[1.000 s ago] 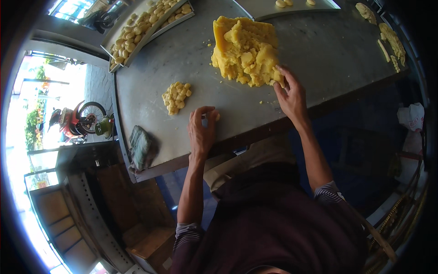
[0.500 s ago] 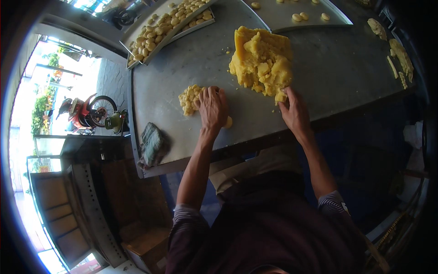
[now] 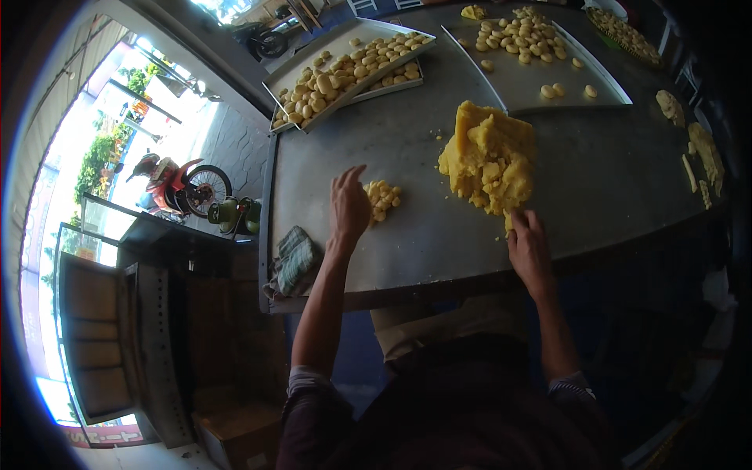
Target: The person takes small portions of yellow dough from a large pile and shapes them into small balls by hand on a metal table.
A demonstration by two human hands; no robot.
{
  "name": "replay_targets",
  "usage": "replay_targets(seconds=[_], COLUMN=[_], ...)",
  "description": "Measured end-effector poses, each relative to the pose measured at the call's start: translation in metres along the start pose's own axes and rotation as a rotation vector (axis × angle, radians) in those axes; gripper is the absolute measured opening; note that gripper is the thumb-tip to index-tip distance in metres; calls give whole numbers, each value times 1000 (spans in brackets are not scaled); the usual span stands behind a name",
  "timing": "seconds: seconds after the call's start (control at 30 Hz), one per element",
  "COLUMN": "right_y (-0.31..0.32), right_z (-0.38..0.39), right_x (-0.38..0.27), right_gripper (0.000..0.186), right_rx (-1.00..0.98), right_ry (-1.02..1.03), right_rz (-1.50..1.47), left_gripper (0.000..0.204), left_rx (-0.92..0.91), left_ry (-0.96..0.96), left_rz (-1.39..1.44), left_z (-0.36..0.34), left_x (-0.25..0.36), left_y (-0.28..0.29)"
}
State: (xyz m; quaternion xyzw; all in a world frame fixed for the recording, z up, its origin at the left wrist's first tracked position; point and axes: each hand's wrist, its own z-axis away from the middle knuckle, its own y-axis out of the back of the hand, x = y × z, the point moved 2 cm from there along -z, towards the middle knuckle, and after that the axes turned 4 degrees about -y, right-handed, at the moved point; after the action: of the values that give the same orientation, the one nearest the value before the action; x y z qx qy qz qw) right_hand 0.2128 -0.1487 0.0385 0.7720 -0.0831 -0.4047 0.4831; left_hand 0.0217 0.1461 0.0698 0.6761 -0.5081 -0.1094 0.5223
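Fingers (image 3: 352, 176) of the left hand (image 3: 348, 207) are spread wide and loose over the metal desk (image 3: 407, 141), holding nothing, their tips just beside a small heap of yellow dough pieces (image 3: 381, 200) that lies to the right of the hand. Fingers (image 3: 523, 223) of the right hand (image 3: 530, 249) are drawn close together at the lower edge of the one big lump of yellow dough (image 3: 489, 160); they touch a bit of dough there, though whether they pinch it cannot be told. That lump sits near the middle of the desk, between the two hands and further from the person, with a few crumbs around its foot.

Two hands show, both with bare forearms coming up from the lower edge. Three metal trays lie at the far side: two stacked trays (image 3: 345, 39) at the upper left, the top one crowded with too many small dough balls to count, the lower one peeping out with a few, and one wide tray (image 3: 603, 90) at the upper right with a cluster of balls at its far end and three lying apart nearer the lump. One folded green cloth (image 3: 291, 262) rests on the near left corner of the desk. Along the right rim lie several flat strips of dough (image 3: 705, 153). Outside, one red motorbike (image 3: 176, 184) stands on the pavement
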Motion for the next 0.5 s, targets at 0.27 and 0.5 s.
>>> replay_targets(seconds=[0.27, 0.5], right_y=[-10, -18], right_z=[16, 3], right_x=[-13, -14], right_gripper=[30, 31], right_rx=[-119, -60], right_ry=[221, 198], right_rz=[-145, -180], left_gripper=[22, 24], left_rx=[-9, 107], left_ry=[-24, 233], left_rz=[-136, 410], left_z=[39, 51], left_x=[15, 39], left_y=[-39, -3])
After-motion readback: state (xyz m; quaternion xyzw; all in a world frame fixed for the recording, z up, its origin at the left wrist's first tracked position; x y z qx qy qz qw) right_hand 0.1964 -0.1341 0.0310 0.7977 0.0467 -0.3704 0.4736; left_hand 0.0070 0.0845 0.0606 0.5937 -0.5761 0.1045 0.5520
